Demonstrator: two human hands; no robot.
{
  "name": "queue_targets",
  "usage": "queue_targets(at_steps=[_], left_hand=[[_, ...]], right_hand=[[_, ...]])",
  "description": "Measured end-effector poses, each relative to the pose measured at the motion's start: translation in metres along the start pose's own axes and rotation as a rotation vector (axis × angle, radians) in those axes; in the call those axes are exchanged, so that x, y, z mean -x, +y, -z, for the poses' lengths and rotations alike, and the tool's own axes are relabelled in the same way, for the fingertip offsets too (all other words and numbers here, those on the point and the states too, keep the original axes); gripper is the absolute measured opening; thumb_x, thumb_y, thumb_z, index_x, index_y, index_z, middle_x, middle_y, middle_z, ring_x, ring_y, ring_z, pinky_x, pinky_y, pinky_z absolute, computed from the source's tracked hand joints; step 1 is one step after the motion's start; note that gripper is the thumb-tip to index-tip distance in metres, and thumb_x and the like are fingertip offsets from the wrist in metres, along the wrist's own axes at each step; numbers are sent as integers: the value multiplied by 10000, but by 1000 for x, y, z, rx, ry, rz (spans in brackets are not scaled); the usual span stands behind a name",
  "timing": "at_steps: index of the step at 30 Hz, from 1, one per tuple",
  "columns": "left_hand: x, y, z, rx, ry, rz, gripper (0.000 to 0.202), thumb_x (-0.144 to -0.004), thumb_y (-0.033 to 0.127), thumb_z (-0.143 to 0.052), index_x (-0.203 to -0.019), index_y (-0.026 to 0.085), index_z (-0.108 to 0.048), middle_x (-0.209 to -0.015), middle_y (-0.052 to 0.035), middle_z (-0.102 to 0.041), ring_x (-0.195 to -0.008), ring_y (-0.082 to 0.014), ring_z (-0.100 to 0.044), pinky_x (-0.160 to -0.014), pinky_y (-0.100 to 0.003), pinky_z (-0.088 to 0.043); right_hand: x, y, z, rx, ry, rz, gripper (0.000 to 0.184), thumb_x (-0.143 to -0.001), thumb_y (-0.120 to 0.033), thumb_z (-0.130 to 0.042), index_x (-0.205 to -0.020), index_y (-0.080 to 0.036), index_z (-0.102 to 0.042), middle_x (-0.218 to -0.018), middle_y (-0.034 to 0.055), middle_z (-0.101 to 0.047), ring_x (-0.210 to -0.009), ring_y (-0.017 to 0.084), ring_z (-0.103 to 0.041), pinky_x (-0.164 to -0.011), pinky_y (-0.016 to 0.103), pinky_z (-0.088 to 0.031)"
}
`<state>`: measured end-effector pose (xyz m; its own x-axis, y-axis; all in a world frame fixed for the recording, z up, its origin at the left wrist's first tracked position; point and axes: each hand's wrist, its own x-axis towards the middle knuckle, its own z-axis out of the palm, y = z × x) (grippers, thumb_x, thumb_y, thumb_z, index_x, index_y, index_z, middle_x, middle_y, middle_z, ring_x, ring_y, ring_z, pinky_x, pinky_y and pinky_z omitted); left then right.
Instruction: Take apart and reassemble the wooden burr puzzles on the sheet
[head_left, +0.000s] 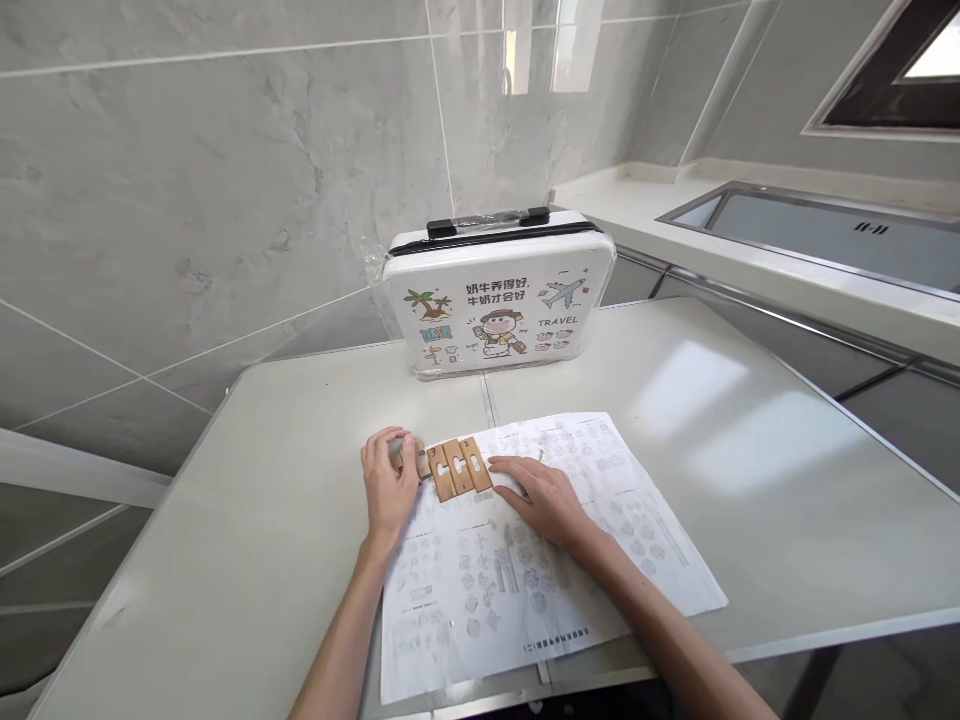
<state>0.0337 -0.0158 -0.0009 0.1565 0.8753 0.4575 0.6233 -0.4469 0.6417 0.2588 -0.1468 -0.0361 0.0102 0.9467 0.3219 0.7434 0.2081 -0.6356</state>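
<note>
Several notched wooden puzzle blocks (457, 467) lie side by side at the top left of a printed instruction sheet (525, 560) on the white table (262, 520). My left hand (388, 480) is curled with its fingertips pinched on a small wooden piece (421, 464) at the left end of the row. My right hand (540, 495) rests flat on the sheet just right of the blocks, fingers stretched out and touching the paper beside them.
A small white suitcase-shaped box (499, 300) with cartoon travel pictures stands upright at the table's far edge against the grey tiled wall. To the right runs a white counter with a steel sink (825, 235). The table's near edge is below the sheet.
</note>
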Motion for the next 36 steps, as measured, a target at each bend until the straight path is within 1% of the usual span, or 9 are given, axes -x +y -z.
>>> queue_targets(at_steps=[3,9,13,17,21,24,27,31,36], left_hand=[[1,-6,-3,11,0,13,204,-1061,381,-462,-1134,239,-589,-1235,-130,-605,-1240,-288,-568,-1098,-533,-473],[-1,-4,-15,25,6,-14,215,-1074,371,-411,-1194,251,-544,-1282,-135,-574,-1295,-282,-533,-1153,-550,-427],[-6,0,-16,39,0,-30,206,-1071,367,-416,-1168,249,-554,-1259,-125,-595,-1268,-274,-554,-1144,-533,-440],[-2,6,-5,40,-3,-15,195,-1066,364,-437,-1157,246,-563,-1254,-122,-607,-1263,-278,-559,-1136,-527,-446],[19,19,11,33,-20,-9,180,-1043,371,-508,-1151,247,-580,-1254,-108,-609,-1264,-283,-563,-1128,-512,-459],[41,29,20,27,-60,-13,162,-1034,349,-530,-1147,256,-600,-1253,-99,-612,-1262,-284,-566,-1098,-495,-486],[60,35,27,15,-86,-16,168,-1014,317,-540,-1156,256,-606,-1183,-91,-622,-1096,-265,-632,-965,-449,-554],[78,37,34,48,-185,3,160,-973,244,-508,-1094,257,-612,-1023,-48,-646,-752,-189,-612,-632,-311,-529],[88,36,39,20,-301,-61,203,-947,185,-445,-823,250,-592,-805,-4,-652,-643,-167,-578,-621,-290,-470]], right_hand=[[2,0,2,-21,20,-4,278,-1026,-265,-596,-1296,-283,-658,-1402,45,-703,-1138,247,-732,-917,415,-619],[5,4,7,-30,38,-39,261,-1018,-309,-610,-1273,-286,-663,-1426,48,-685,-803,190,-734,-831,398,-625],[3,7,8,-5,49,-27,266,-1016,-321,-609,-1276,-288,-656,-1433,56,-678,-829,199,-740,-839,398,-621],[5,2,13,1,19,-32,292,-1005,-297,-610,-1295,-282,-635,-1448,69,-664,-975,236,-741,-897,438,-614],[25,-10,25,-60,-21,-69,356,-1002,-258,-576,-1356,-301,-583,-1486,76,-626,-968,233,-730,-898,464,-620],[48,-19,37,-113,1,-148,357,-1025,-297,-542,-1379,-321,-575,-1271,76,-728,-893,235,-724,-827,438,-632],[69,-27,47,-179,25,-262,287,-1036,-381,-536,-1297,-305,-627,-984,61,-751,-704,227,-676,-639,377,-608],[89,-35,51,-325,91,-366,247,-1030,-442,-545,-1132,-273,-693,-850,60,-732,-666,232,-670,-595,348,-576],[104,-39,47,-446,137,-422,259,-1023,-457,-555,-1031,-251,-713,-910,79,-765,-791,259,-726,-697,365,-604]])
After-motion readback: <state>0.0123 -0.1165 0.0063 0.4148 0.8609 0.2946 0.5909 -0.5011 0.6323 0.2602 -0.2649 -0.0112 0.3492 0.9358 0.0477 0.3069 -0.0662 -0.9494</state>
